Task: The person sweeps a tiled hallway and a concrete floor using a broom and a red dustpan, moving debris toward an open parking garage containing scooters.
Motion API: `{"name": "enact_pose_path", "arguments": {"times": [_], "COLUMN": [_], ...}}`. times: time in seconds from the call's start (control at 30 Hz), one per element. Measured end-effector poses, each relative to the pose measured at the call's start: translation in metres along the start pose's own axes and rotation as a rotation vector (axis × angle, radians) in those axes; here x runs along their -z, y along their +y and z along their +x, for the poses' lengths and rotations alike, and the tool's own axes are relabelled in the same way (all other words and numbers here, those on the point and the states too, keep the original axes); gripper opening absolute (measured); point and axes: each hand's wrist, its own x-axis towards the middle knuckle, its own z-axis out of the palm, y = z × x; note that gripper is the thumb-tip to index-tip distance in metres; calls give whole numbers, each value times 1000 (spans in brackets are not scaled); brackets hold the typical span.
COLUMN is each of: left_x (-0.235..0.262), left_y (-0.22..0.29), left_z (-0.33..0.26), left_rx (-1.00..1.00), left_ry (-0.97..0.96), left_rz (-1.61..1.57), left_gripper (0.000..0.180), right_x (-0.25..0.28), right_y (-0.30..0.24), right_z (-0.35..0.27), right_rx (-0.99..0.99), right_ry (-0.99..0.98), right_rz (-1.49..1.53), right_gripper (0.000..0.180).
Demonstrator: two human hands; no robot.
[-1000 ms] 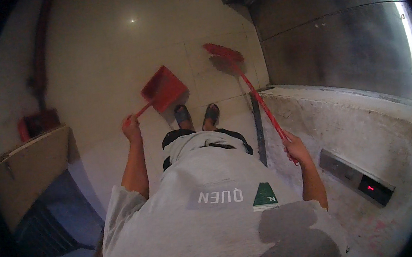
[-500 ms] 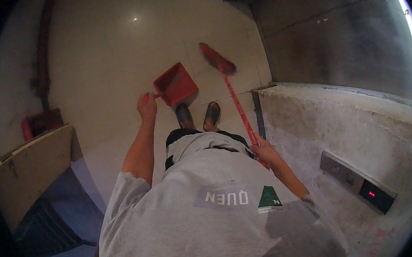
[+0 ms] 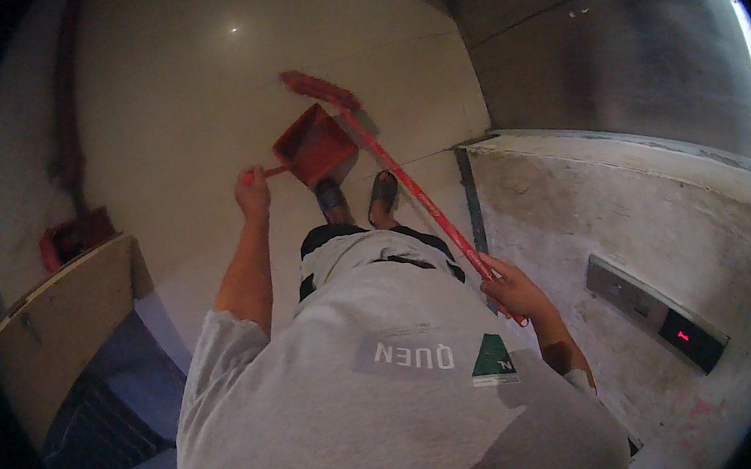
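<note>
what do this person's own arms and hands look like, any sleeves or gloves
The left hand and right hand are bare, with no gloves; rings would be too small to make out. The forearms are uncovered too, below the short, loose sleeves of a light grey T-shirt.

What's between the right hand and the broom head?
In the head view, the broom's red handle spans the stretch from the right hand to the broom head, passing right of the dustpan and dark sandals.
</note>
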Motion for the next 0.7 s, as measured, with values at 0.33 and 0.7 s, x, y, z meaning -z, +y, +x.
{"name": "enact_pose_path", "arguments": {"times": [0.33,0.7], "left_x": [70,134], "left_y": [-88,-32], "left_z": [11,-22], "left_rx": [169,593], "left_ry": [67,413], "left_rz": [124,-617], "left_gripper": [16,10], "right_x": [0,-19], "right_y": [131,181], "right_z": [-14,45], "right_rx": [35,-6], "right_ry": [362,306], "right_rz": [-667,-755], "right_gripper": [65,62]}}
